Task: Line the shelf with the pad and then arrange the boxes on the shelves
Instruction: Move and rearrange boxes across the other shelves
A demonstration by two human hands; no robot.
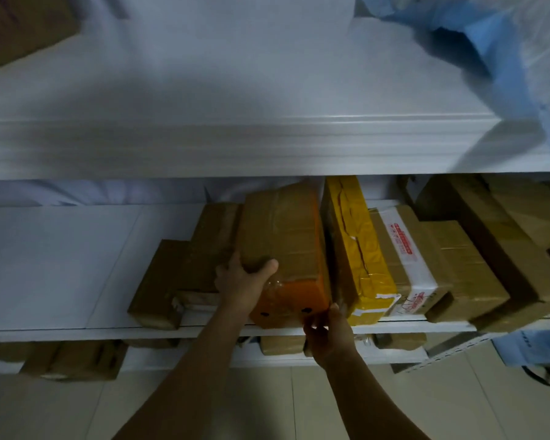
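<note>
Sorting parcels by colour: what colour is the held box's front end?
Orange, on the box end; head view.

A: The left hand [240,282] shows a thumb on the orange box [286,249]; the other fingers go behind its left side, hidden.

B: And the right hand [329,331]?

A: Its fingertips sit at the box's lower right corner, blurred. I cannot tell whether they pinch the box or the tape.

B: The box's far end?

A: Lost under the upper shelf [235,150], like the yellow parcel [354,249] beside it.

B: The print on the white label [404,246]?

A: Red, too small to read.

B: And the edges?

A: The blue bag [502,42] is cut off at the top right, a cardboard box [16,23] at the top left. The boxes on the bottom shelf [73,360] are mostly covered.
</note>
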